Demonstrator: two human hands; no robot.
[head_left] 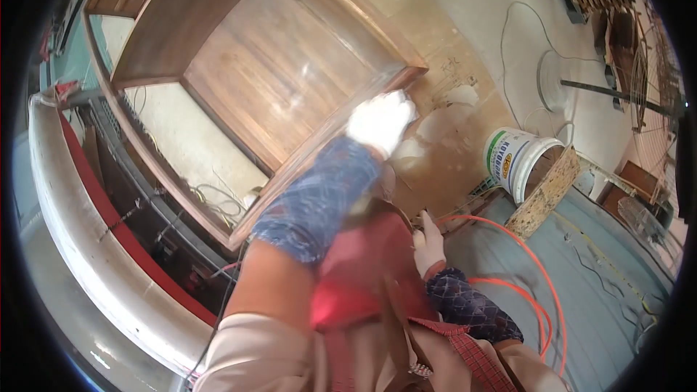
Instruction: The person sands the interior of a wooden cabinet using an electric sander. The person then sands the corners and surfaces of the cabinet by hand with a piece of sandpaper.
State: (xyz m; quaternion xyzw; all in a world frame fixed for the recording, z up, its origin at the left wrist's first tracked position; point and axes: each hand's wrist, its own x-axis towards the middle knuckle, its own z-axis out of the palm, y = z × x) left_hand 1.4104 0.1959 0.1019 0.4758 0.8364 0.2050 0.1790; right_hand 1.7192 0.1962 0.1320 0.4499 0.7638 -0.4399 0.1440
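Note:
My left hand [381,122], in a white glove and a blue patterned sleeve cover [316,199], presses on the near rim of a brown wooden cabinet frame [319,131], close to its right corner. Its fingers are curled, and whatever lies under them is hidden. Lower and to the right, my right hand [430,248] is gloved too, beside the red apron [359,268] I wear. Its fingers look closed, but what they hold cannot be made out. An orange hose [534,243] curves up close to that hand.
A white bucket [504,163] stands at right, with a speckled board [544,192] against its mouth. Brown sheeting [454,152] with pale patches covers the floor there. At left a curved white rim [65,218] borders dark metal rails. A fan-like round object [552,80] stands far right.

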